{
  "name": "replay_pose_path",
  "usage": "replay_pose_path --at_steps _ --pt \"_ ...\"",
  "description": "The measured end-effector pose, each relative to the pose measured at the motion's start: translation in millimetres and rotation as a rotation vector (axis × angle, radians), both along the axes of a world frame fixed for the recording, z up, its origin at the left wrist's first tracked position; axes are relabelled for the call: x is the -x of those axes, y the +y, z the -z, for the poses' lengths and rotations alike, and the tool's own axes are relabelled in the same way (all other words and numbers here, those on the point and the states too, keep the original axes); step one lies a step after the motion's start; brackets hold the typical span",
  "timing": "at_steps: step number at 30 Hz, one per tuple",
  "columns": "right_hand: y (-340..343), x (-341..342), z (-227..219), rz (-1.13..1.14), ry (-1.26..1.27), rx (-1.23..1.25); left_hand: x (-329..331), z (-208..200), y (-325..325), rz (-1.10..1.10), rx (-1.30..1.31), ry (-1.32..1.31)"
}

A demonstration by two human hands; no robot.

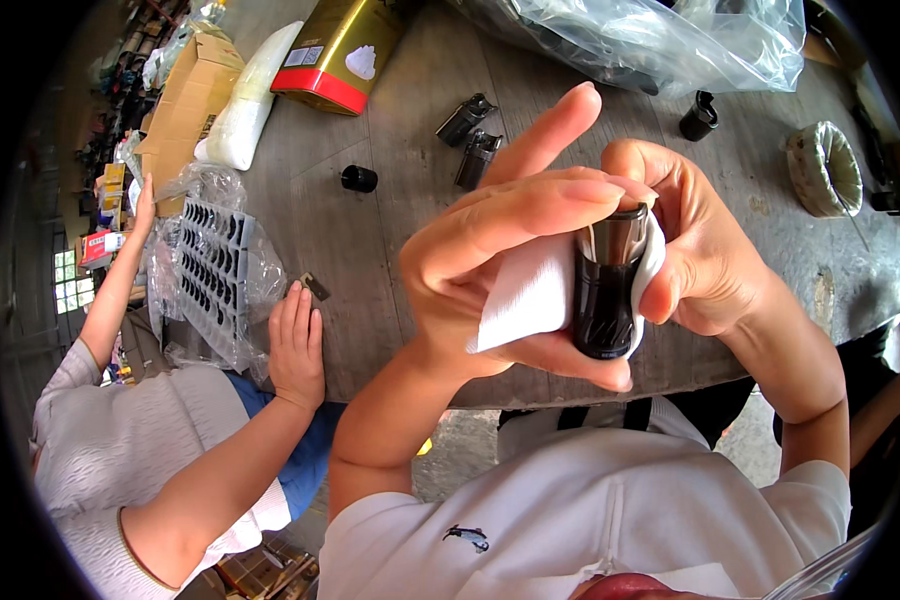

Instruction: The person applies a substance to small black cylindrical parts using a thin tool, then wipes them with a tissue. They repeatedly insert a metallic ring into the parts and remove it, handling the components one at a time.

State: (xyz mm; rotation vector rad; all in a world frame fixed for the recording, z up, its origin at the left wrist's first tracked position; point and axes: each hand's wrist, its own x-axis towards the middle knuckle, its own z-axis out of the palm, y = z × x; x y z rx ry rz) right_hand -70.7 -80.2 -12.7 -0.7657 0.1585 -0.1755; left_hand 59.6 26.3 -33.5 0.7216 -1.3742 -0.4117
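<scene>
A glossy black cylinder (603, 305) with a shiny brownish upper section stands nearly upright between my two hands above the table. My left hand (490, 245) is closed around it, thumb near its lower end and a finger across its top. A folded white tissue (525, 295) sits in that hand, beside and behind the cylinder. My right hand (710, 235) pinches another edge of tissue against the cylinder's right side. On the table beyond lie two black cylindrical parts (465, 120), a short black cap (359, 179) and a black open-topped piece (700, 118).
A person (160, 430) sits at the left, one hand on the table by a grey tray (213, 285) of black curved parts. Behind are a gold-and-red tin (320, 88), white roll (245, 125), cardboard box (190, 105), clear plastic bag (660, 45) and lined basket (805, 180).
</scene>
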Motion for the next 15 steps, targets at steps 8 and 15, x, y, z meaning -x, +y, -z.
replay_pose_path --at_steps 8,15 --pt "0 -3 2 0.090 -0.040 -0.020 -7 6 -8 0.364 0.053 0.150" --pt "-5 -5 -1 0.161 0.011 0.092 9 4 -12 0.395 0.142 0.381"
